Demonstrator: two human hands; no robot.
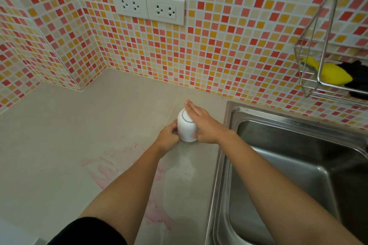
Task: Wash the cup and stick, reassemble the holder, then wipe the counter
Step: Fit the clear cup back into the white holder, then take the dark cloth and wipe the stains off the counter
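A white rounded holder (186, 126) stands on the beige counter (59, 145), just left of the sink. My left hand (169, 137) grips its lower left side. Flat on its top and right side rests my right hand (203, 123), fingers stretched out toward the wall. Pink smears (111, 169) mark the counter in front of the holder, under my left forearm. No stick shows in this view; the holder's top is partly hidden by my right hand.
A steel sink (288, 165) fills the right side. Above it hangs a wire rack (310, 85) with a yellow sponge (334, 74) and a black item (356, 73). Two double wall sockets (148, 7) sit on the mosaic tile wall.
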